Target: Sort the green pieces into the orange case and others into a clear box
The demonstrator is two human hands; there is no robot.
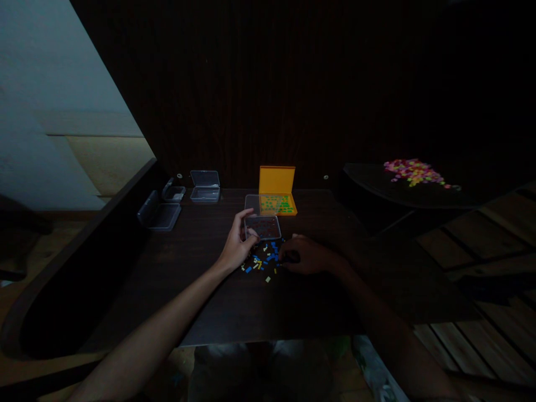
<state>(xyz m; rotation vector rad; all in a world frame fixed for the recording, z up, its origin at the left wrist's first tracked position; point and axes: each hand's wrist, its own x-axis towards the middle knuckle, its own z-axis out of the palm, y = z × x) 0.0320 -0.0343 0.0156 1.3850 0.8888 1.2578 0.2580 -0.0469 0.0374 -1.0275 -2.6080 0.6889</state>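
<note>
My left hand (239,245) grips the left side of a clear plastic box (274,238), its thumb near the front corner and a finger at the raised lid (252,202). Small dark reddish pieces (266,226) lie in this box. In front of it, small toy bricks in blue (248,269), yellow and pale cream (268,279) are scattered on the dark table (226,318). At the right edge of this pile is my right hand (307,254), fingers bent down and together among the blue bricks. Shadow hides whatever its fingertips hold.
Behind the clear box stands an open yellow case (277,180) with green pieces inside. More open clear boxes (205,194) (165,218) (173,194) stand at the back left. A heap of pink and yellow pieces (414,172) lies on a raised dark shelf (368,181) at right.
</note>
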